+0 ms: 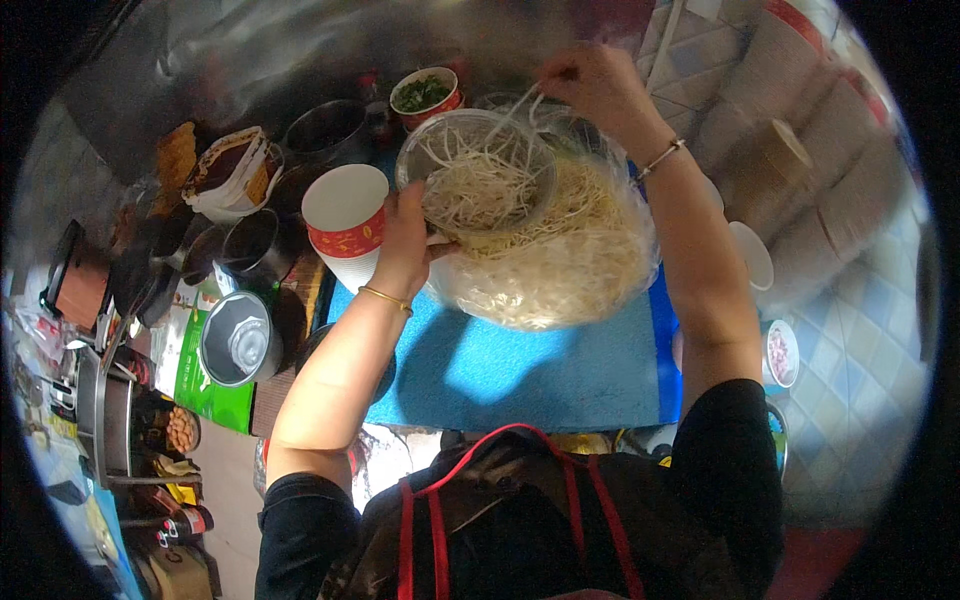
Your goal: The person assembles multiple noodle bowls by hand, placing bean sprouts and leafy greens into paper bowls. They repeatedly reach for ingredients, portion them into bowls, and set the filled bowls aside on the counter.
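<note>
My left hand (405, 240) is closed on the near left rim of a round, see-through bowl (546, 185), thumb toward its inside. Pale bean sprouts (480, 190) lie in the bowl. Above the bowl's far right side, my right hand (598, 95) is raised, its fingers pinched on a few long white strands that look like bean sprouts (528, 105). Under and beside the bowl sits a large clear plastic bag (540, 295) full of more sprouts. A stack of red and white paper bowls (345, 240) stands just left of my left hand.
Blue matting (520, 375) covers the table. Beyond the bowl is a paper bowl of chopped greens (422, 95). Leftward stand a stained white tub (230, 175), a grey metal pot (238, 338) and dark pots (325, 130). Tall wrapped stacks (770, 150) and a small white tub (780, 355) are at right.
</note>
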